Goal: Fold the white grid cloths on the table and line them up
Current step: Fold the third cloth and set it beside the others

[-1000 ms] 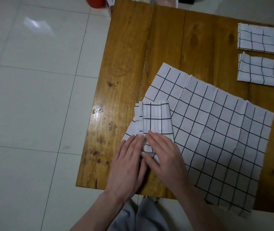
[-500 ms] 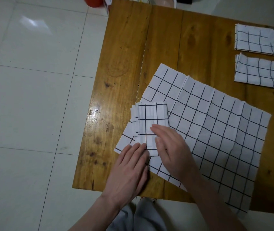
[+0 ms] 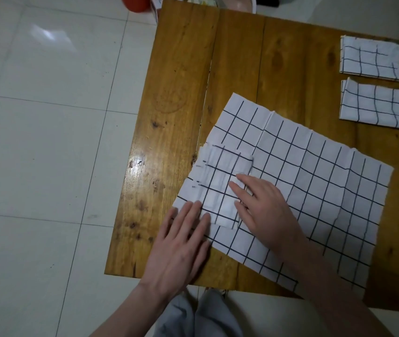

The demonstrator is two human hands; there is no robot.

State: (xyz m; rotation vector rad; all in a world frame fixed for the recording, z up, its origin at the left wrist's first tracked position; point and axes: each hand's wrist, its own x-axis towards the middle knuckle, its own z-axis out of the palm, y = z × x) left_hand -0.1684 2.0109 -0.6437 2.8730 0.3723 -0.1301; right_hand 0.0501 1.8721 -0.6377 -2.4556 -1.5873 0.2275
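A small folded grid cloth (image 3: 220, 181) lies on the near left corner of a large unfolded white grid cloth (image 3: 315, 190) spread on the wooden table (image 3: 181, 93). My left hand (image 3: 181, 242) lies flat, fingertips touching the folded cloth's near left edge. My right hand (image 3: 264, 205) presses flat on the folded cloth's right side with straight fingers. Two more folded grid cloths sit at the far right: one at the back (image 3: 370, 59), one just in front of it (image 3: 373, 105).
A red object (image 3: 136, 3) and some white items (image 3: 217, 2) stand on the floor beyond the table's far edge. White tiled floor (image 3: 47, 142) lies to the left. My grey trouser legs (image 3: 198, 314) show below the table's near edge.
My right hand slid forward and right along the folded cloth. My left hand drew back to its near left edge. The folded cloth looks blurred, shifting slightly.
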